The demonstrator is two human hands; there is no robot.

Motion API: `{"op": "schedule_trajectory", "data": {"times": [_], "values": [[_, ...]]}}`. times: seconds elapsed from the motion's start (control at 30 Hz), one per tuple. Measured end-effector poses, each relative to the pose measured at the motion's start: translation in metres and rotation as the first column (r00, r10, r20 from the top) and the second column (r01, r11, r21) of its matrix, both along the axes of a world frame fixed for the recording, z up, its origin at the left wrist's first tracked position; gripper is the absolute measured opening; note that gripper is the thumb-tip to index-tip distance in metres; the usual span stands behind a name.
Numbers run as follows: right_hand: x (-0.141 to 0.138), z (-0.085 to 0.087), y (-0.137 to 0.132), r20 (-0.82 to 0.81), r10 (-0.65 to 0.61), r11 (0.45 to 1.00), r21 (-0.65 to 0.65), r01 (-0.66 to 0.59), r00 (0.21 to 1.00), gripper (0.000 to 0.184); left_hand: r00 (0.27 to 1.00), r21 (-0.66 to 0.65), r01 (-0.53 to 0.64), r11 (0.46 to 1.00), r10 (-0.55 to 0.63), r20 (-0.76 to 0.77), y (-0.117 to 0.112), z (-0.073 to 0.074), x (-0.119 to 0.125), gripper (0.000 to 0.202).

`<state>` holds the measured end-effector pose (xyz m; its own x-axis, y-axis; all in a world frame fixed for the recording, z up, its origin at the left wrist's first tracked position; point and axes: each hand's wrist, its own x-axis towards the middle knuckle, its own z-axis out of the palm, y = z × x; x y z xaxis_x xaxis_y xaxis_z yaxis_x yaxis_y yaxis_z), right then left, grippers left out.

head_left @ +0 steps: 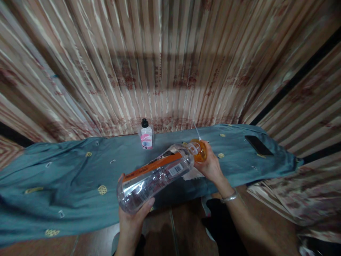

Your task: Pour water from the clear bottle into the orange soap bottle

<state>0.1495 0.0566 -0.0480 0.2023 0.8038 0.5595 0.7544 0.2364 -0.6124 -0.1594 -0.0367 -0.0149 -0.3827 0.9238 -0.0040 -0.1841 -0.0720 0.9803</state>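
Note:
A large clear plastic bottle (pixel 157 181) with an orange label tilts above the cloth, its neck up to the right. My left hand (pixel 133 217) is wrapped round its base. At the neck, my right hand (pixel 211 167) is closed round a rounded orange piece (pixel 201 151), which looks like a cap or small container. A thin pale tube (pixel 197 131) sticks up from the piece. Whether the piece is joined to the neck or only touches it, I cannot tell. Beneath the neck lies a pale, crumpled tissue or cloth (pixel 192 173), partly hidden.
A small bottle (pixel 146 138) with a black cap and pink label stands upright behind the large one. A dark phone (pixel 258 145) lies at the right on the blue-green patterned cloth (pixel 80 181). Pleated curtains (pixel 170 64) hang close behind; tiled floor (pixel 181 231) shows in front.

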Motion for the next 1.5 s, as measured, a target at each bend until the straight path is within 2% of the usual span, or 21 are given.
{"op": "schedule_trajectory", "data": {"times": [0.13,0.43,0.77,1.23,1.5], "values": [[-0.001,0.001,0.000,-0.016,-0.002,1.000,-0.004,0.001,1.000,0.100,1.000,0.010,0.007,1.000,-0.007,0.020,0.000,-0.001,0.001,0.131],[-0.003,0.004,0.002,-0.018,-0.007,1.000,-0.003,0.007,1.000,0.099,0.998,0.034,-0.007,0.999,0.005,0.062,0.003,0.003,0.002,0.124],[-0.001,0.003,0.004,0.019,0.008,1.000,0.021,-0.009,1.000,0.098,1.000,0.035,-0.023,0.999,0.023,-0.016,0.005,0.001,-0.001,0.117],[-0.001,0.009,0.002,-0.007,-0.003,1.000,-0.025,0.003,1.000,0.099,0.999,0.033,0.002,0.999,0.000,-0.042,0.006,0.004,-0.001,0.122],[-0.001,0.011,0.000,-0.003,-0.004,1.000,-0.030,0.004,1.000,0.098,1.000,0.024,0.018,1.000,-0.018,-0.003,0.005,0.007,-0.001,0.128]]}}
